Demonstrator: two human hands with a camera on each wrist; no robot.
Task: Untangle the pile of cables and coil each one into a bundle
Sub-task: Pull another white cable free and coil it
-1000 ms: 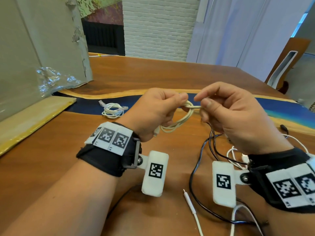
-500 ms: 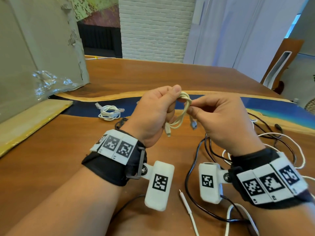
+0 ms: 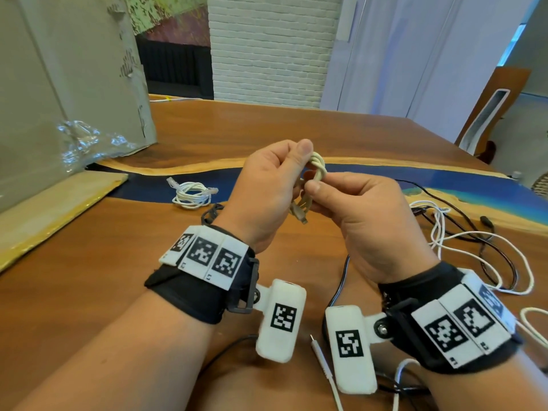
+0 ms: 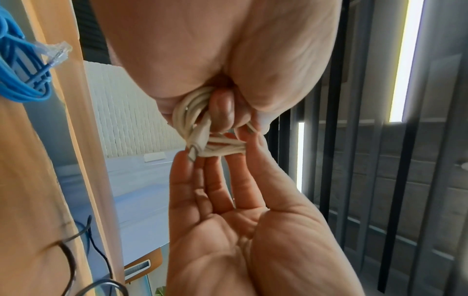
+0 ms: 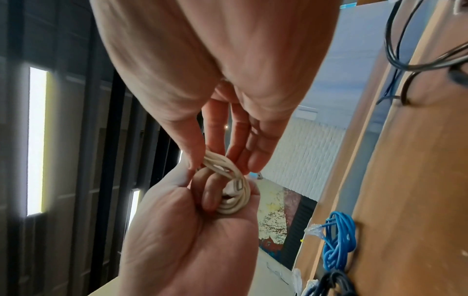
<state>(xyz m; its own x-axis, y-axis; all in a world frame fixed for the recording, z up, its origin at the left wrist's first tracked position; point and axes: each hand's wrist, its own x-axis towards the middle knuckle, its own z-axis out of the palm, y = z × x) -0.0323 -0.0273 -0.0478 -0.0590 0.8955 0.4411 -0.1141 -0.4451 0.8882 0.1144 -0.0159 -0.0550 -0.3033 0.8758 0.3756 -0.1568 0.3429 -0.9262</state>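
A cream USB cable [image 3: 318, 167] is coiled into a small bundle held above the table between both hands. My left hand [image 3: 302, 161] grips the top loops with thumb and curled fingers; in the left wrist view the same left hand [image 4: 222, 112] closes round the cream cable [image 4: 190, 120]. My right hand [image 3: 314, 197] pinches the wrapped middle of the bundle, and the right wrist view shows the right hand [image 5: 220, 162] with thumb and fingers on the cream cable [image 5: 235, 192]. The USB plug [image 3: 301, 213] hangs below. Loose black and white cables [image 3: 474, 241] lie tangled at the right.
A coiled network cable [image 3: 192, 194] lies on the wooden table [image 3: 103, 262], with a black bundle [image 3: 211, 211] partly hidden behind my left wrist. A white cable end [image 3: 320, 354] lies near me. A cardboard box [image 3: 59, 84] stands left, a chair [image 3: 489, 114] far right.
The bundle has turned from lying sideways to upright and risen a little. My right hand slid from pulling the cable end out sideways to pinching the bundle's middle, below my left thumb.
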